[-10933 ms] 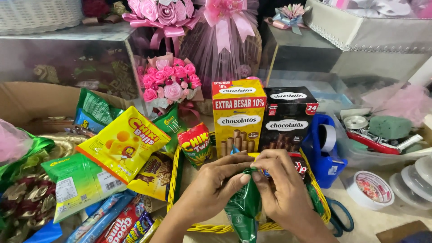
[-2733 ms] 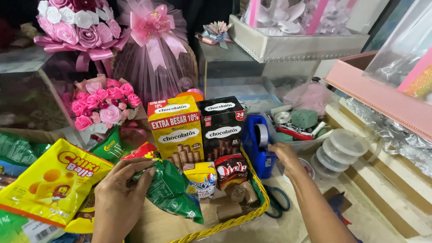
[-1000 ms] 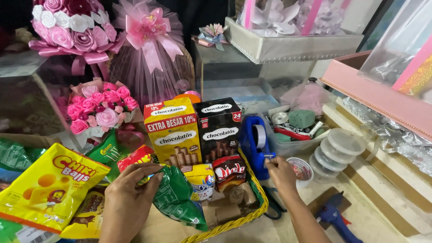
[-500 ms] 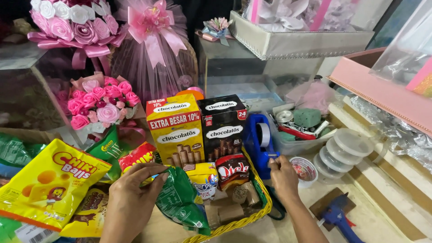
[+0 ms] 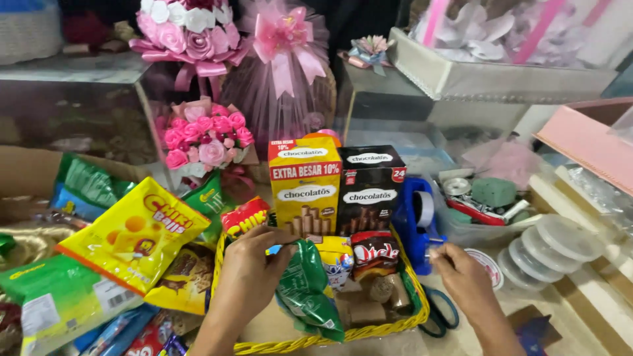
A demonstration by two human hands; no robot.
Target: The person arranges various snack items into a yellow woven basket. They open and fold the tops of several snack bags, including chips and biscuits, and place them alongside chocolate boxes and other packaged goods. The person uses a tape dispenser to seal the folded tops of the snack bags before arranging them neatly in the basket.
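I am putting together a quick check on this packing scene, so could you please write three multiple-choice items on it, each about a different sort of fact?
1. Where is the blue tape dispenser?
A. Right of the yellow basket
B. Inside the basket
C. On the pink box

2. How many tall wafer-roll boxes stand at the back of the basket?
A. One
B. Two
C. Four

3. What is the left hand doing?
A. Resting flat on the table
B. Gripping the green snack bag
C. Holding scissors

Answers:
1 A, it stands just outside the basket's right rim, by the right hand.
2 B, a yellow box and a black box stand side by side.
3 B, its fingers close on the bag's upper edge.
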